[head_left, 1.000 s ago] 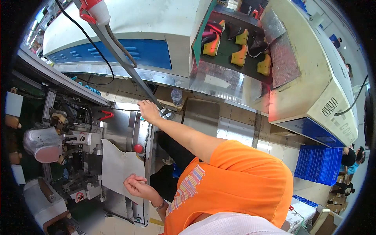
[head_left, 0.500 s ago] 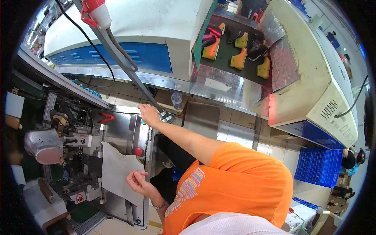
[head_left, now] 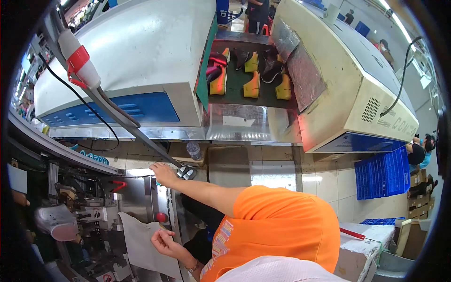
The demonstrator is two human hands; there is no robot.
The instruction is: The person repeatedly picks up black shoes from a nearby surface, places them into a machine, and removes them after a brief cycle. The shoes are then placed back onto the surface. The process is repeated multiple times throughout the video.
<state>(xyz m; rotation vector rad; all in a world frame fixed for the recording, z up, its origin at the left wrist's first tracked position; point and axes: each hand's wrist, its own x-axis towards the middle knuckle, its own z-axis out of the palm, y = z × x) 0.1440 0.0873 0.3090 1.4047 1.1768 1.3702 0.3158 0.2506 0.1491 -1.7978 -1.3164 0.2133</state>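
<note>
My right hand rests at the upper corner of the machine's metal table, fingers stretched out beside a small teal button. No object shows in it. My left hand hovers by a pale beige sheet draped on the table's front. Its fingers are curled in, with nothing visible between them. A red push button sits on the table edge between my two hands. The machine's clamps and a rounded grey metal form stand beyond the sheet.
A slanting metal post ends near my right hand. Several shoes with yellow soles lie on a dark conveyor between a white housing and a cream housing. Stacked blue crates stand at the right. A plastic bottle stands below the conveyor.
The view has turned up and to the right, so the conveyor and shoes appear lower and farther left. Both hands keep about the same places at the machine.
</note>
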